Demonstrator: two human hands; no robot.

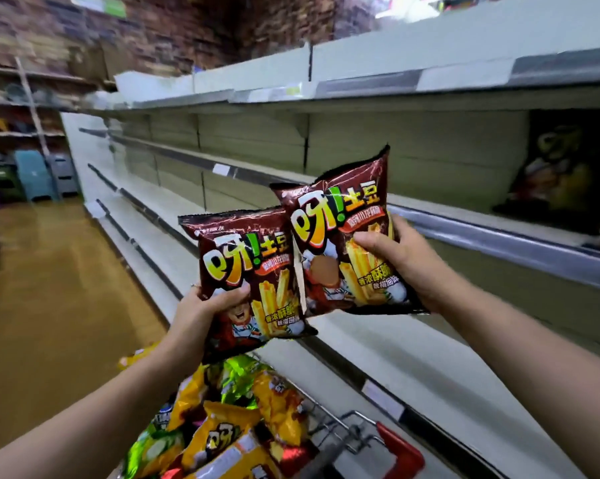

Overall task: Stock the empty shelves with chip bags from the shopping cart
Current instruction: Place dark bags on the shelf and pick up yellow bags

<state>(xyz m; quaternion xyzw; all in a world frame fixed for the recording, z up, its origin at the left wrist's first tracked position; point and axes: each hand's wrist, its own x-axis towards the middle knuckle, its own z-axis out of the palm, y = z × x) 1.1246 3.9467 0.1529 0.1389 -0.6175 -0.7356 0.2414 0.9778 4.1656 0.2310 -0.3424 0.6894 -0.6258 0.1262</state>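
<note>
My left hand (pixel 205 307) grips the lower left corner of a dark red chip bag (pixel 253 271), held upright above the cart. My right hand (pixel 404 262) holds a second dark red chip bag (pixel 340 223) of the same kind, thumb across its front, raised a little higher and overlapping the first bag's right edge. Both bags hang in front of the pale bare shelves (pixel 430 146) on the right. Below them the shopping cart (pixel 391 447) with a red handle holds several yellow, green and red chip bags (pixel 236 423).
Shelf edges (pixel 499 243) with price-label strips run from near right to far left. One dark chip bag (pixel 554 174) stands on the shelf at far right. A brown aisle floor (pixel 49 299) opens to the left, with stocked racks and plastic stools beyond.
</note>
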